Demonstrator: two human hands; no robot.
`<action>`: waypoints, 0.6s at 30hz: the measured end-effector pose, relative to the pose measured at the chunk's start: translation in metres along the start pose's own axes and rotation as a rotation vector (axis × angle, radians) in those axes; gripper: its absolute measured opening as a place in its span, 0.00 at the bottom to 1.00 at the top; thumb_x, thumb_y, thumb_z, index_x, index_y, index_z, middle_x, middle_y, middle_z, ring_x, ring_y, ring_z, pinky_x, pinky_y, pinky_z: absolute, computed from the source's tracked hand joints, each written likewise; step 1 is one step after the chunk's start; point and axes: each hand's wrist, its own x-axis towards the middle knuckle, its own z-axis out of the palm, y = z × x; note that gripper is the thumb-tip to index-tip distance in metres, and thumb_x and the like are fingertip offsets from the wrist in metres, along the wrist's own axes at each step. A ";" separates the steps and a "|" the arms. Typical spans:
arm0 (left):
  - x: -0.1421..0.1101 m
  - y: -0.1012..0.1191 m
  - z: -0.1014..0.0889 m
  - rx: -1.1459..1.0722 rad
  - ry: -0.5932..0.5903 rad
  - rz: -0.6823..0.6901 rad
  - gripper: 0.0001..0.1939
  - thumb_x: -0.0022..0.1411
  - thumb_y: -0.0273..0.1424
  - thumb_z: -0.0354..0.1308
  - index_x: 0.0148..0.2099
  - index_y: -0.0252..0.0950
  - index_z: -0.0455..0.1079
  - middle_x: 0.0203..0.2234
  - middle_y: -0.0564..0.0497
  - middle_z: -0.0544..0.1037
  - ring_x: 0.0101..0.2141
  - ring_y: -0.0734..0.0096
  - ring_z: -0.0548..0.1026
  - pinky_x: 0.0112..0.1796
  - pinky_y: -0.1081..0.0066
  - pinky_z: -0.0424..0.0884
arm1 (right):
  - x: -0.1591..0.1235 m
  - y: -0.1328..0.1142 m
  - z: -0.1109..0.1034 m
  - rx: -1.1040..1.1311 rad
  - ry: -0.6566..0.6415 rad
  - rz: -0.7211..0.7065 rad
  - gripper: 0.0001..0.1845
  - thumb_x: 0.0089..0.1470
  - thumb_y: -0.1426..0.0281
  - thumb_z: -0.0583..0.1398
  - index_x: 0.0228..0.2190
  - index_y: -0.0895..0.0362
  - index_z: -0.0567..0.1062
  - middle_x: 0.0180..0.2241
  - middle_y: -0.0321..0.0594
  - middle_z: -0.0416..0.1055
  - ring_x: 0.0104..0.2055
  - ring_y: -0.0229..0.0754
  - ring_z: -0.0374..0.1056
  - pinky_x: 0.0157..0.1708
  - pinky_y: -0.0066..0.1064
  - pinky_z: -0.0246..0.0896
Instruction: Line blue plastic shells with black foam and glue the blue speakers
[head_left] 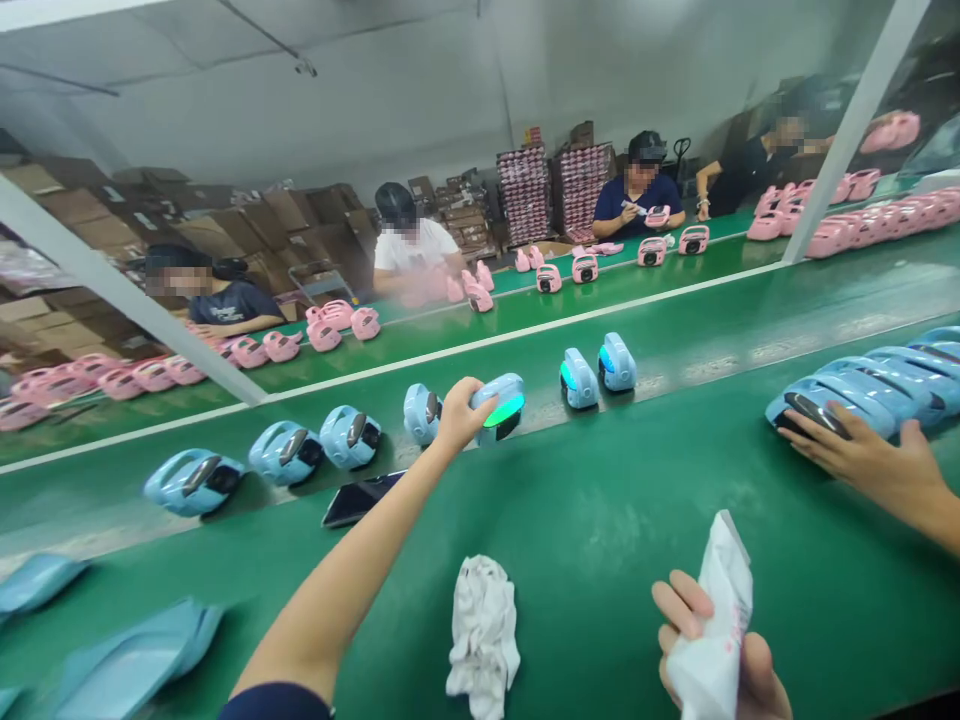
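Observation:
My left hand (459, 415) reaches forward over the green bench, its fingers closed on the top of a light-blue portable speaker (504, 402). A green light glows along the speaker's front. Close to the camera, my right hand (686, 605) grips a folded white cloth (718, 610) with faint red marks. Between my arms a crumpled white cloth (484, 635) lies on the bench. A dark phone-like slab (364, 498) rests beside my left forearm, partly hidden by it. Two more blue speakers (579, 380) with lit fronts stand to the right of my left hand.
More blue speakers (349, 437) line the belt (697, 345) leftward. At right, a co-worker's hand (870, 455) touches a row of blue speakers (847, 395). Blue shell-like parts (139, 655) lie at lower left. Across the belt, several people sit among pink speakers (585, 268); slanted white posts (855, 130) rise nearby.

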 end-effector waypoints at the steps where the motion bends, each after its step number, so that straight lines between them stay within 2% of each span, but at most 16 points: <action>1: -0.017 0.004 -0.010 -0.035 0.054 -0.019 0.08 0.52 0.35 0.62 0.28 0.40 0.67 0.26 0.53 0.71 0.36 0.61 0.71 0.44 0.63 0.69 | 0.000 0.002 0.001 -0.041 -0.009 -0.002 0.32 0.39 0.49 0.75 0.31 0.53 0.65 0.30 0.31 0.59 0.22 0.27 0.48 0.24 0.20 0.58; 5: -0.096 0.019 -0.046 -0.209 0.222 -0.108 0.10 0.55 0.41 0.59 0.32 0.39 0.70 0.31 0.51 0.78 0.38 0.60 0.75 0.44 0.64 0.70 | 0.000 0.006 0.012 -0.304 -0.101 -0.049 0.35 0.40 0.38 0.69 0.33 0.52 0.67 0.30 0.31 0.65 0.19 0.26 0.51 0.21 0.23 0.57; 8: -0.155 0.034 -0.063 -0.456 0.306 -0.233 0.09 0.55 0.39 0.61 0.31 0.38 0.71 0.33 0.48 0.82 0.43 0.57 0.79 0.46 0.63 0.72 | -0.002 0.008 0.035 -0.524 -0.134 -0.152 0.35 0.41 0.37 0.67 0.36 0.51 0.68 0.32 0.31 0.69 0.18 0.27 0.55 0.19 0.23 0.57; 11: -0.202 0.050 -0.069 -0.670 0.373 -0.390 0.08 0.51 0.34 0.66 0.27 0.37 0.71 0.33 0.47 0.84 0.44 0.56 0.80 0.44 0.65 0.74 | -0.006 0.017 0.066 -0.727 -0.148 -0.349 0.32 0.43 0.39 0.68 0.39 0.49 0.70 0.36 0.33 0.73 0.20 0.30 0.59 0.17 0.23 0.58; 15: -0.243 0.060 -0.067 -0.841 0.383 -0.533 0.08 0.50 0.32 0.67 0.26 0.37 0.71 0.32 0.48 0.85 0.40 0.58 0.82 0.41 0.66 0.76 | -0.015 0.036 0.095 -0.870 -0.168 -0.660 0.19 0.55 0.53 0.69 0.40 0.49 0.71 0.37 0.36 0.75 0.22 0.32 0.63 0.19 0.23 0.62; 16: -0.250 0.061 -0.066 -0.884 0.386 -0.551 0.08 0.50 0.33 0.66 0.26 0.37 0.71 0.30 0.48 0.85 0.39 0.59 0.82 0.41 0.66 0.77 | -0.019 0.040 0.097 -0.877 -0.175 -0.703 0.17 0.56 0.55 0.68 0.40 0.49 0.70 0.37 0.36 0.75 0.24 0.33 0.64 0.20 0.24 0.63; 18: -0.264 0.063 -0.064 -0.954 0.405 -0.573 0.07 0.50 0.32 0.66 0.26 0.37 0.72 0.27 0.50 0.83 0.38 0.61 0.82 0.42 0.67 0.77 | -0.026 0.047 0.096 -0.887 -0.166 -0.687 0.17 0.55 0.54 0.69 0.39 0.46 0.69 0.36 0.34 0.74 0.27 0.36 0.67 0.24 0.26 0.66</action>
